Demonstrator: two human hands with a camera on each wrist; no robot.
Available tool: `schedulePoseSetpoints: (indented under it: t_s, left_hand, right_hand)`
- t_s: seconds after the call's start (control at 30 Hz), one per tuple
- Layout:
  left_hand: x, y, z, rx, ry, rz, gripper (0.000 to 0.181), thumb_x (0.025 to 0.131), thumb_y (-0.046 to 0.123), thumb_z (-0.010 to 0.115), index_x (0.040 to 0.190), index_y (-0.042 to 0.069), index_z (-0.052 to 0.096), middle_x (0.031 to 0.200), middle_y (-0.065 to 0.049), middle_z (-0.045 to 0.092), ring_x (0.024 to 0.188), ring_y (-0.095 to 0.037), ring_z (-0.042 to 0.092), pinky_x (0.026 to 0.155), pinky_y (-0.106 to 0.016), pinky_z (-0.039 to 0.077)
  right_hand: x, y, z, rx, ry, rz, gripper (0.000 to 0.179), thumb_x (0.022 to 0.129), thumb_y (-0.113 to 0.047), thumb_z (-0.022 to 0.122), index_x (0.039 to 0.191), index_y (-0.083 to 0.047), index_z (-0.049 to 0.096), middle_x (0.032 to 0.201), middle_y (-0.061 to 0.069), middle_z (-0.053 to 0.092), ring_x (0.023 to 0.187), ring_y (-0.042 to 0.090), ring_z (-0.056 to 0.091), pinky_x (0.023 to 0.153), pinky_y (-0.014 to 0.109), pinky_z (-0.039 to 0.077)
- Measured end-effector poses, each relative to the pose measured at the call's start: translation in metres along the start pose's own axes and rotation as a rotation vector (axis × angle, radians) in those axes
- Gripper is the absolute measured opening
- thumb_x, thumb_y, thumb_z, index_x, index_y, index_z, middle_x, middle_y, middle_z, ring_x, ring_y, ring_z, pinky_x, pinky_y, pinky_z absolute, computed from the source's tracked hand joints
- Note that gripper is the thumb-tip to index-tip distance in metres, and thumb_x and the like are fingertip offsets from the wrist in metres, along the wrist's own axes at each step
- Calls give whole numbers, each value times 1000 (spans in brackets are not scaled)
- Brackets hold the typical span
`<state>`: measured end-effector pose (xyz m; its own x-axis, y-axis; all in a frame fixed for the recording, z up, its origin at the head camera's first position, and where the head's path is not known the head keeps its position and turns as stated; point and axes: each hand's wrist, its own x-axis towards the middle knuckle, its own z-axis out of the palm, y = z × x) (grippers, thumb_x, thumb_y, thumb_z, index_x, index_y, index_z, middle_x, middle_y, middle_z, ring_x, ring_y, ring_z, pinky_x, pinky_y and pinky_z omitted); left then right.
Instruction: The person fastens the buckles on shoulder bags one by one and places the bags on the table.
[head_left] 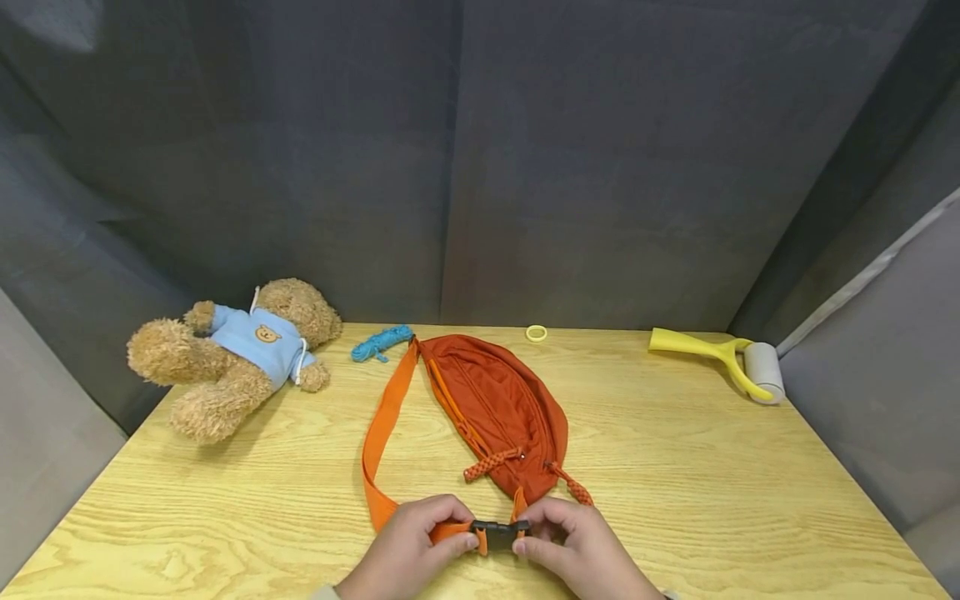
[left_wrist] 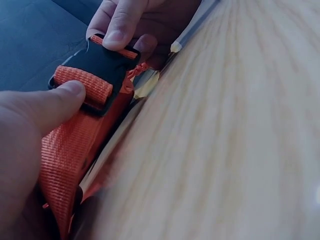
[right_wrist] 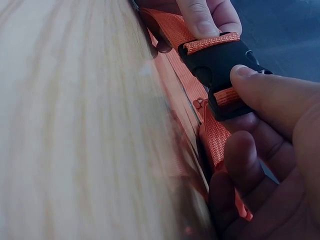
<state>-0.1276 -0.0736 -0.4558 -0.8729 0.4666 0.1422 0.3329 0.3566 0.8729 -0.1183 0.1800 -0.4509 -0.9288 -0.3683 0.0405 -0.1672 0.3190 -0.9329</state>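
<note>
A red-orange waist pack [head_left: 495, 400] lies on the wooden table, its orange strap [head_left: 382, 433] looping round on the left. Close to the near edge, both hands hold the pack's black side-release buckle [head_left: 498, 536], whose two halves sit joined. My left hand [head_left: 420, 533] pinches the left end, thumb on the orange webbing [left_wrist: 82, 82] threaded through it. At the other end my right hand [head_left: 573, 542] grips the buckle between thumb and fingers. In the right wrist view, the right thumb [right_wrist: 250, 77] presses on the black plastic [right_wrist: 217, 62], the lower fingers curled beneath.
A teddy bear [head_left: 247, 350] in a blue hoodie lies at the back left. Beside the pack's far tip is a bundle of blue cord [head_left: 381, 342]. Farther right are a small yellow ring [head_left: 536, 333] and a yellow-handled lint roller [head_left: 720, 358]. Dark curtains [head_left: 600, 167] stand behind the table.
</note>
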Motion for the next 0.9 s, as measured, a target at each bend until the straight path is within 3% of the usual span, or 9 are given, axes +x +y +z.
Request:
schedulePoseSetpoints:
  t_s: [0.2, 0.53, 0.73, 0.9]
  left_hand:
    - [0, -1, -1, 31, 7, 26, 10, 92, 37, 72, 95, 27, 70, 94, 14, 69, 79, -2, 60, 68, -23, 49]
    - [-1, -2, -3, 264, 43, 76, 12, 93, 43, 68, 99, 33, 71, 101, 22, 69, 94, -3, 61, 86, -33, 47]
    - [-1, -4, -6, 358, 75, 144, 8, 94, 38, 69, 99, 32, 72, 100, 23, 69, 93, -1, 63, 86, -37, 48]
    - [-3, -4, -8, 435, 82, 157, 9, 94, 36, 70, 101, 31, 72, 101, 22, 69, 94, -1, 65, 85, -37, 48]
  right_hand:
    - [1, 1, -1, -7, -8, 17, 15, 87, -21, 80, 99, -15, 73, 77, -3, 58, 69, 6, 52, 59, 24, 45]
    - [4, -1, -4, -67, -23, 75, 17, 85, -26, 81, 95, -16, 72, 79, -3, 61, 71, 8, 55, 61, 25, 46]
    - [4, -3, -10, -166, -7, 102, 17, 85, -32, 82, 93, -21, 71, 78, -5, 58, 70, 9, 53, 60, 25, 45]
    - [3, -4, -11, -170, -12, 120, 18, 84, -32, 82, 91, -20, 70, 78, -5, 58, 70, 9, 53, 60, 25, 45]
